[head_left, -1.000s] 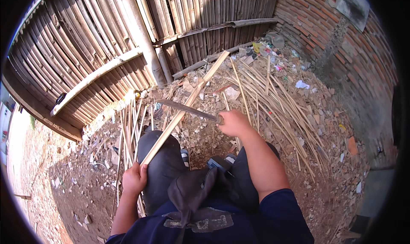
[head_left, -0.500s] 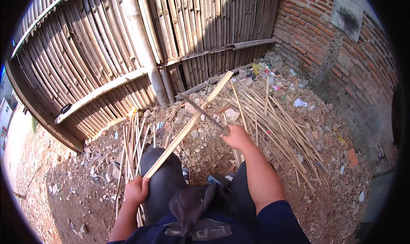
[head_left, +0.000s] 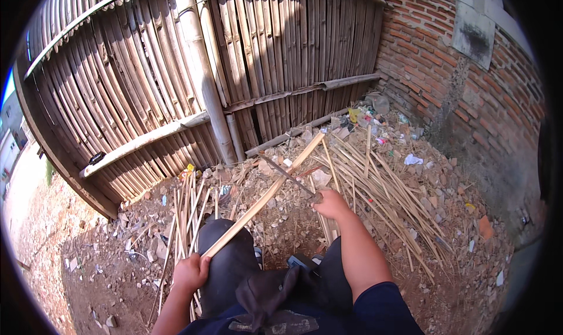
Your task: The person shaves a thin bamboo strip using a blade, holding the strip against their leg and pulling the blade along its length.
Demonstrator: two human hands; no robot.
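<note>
In my left hand (head_left: 192, 272), by my left knee, is the near end of a long pale bamboo strip (head_left: 258, 204). The strip slants up and away to the right, passing over my left thigh. My right hand (head_left: 329, 205) grips a long, dark-bladed knife (head_left: 287, 175) by its handle. Its blade crosses the strip in its far half, pointing away to the left; from here I cannot tell whether it touches the wood or how deep it bites.
Cut bamboo strips (head_left: 387, 185) lie heaped at right, and a smaller bundle (head_left: 189, 209) sits beside my left leg. Rubble and litter cover the ground. A bamboo fence (head_left: 135, 88) stands ahead, meeting a brick wall (head_left: 413, 53) at right. A dark blue-grey object (head_left: 300, 261) is between my legs.
The view has tilted up a little, so the scene sits lower. The strip's far end and the knife have come slightly nearer to me. Both hands keep their holds.
</note>
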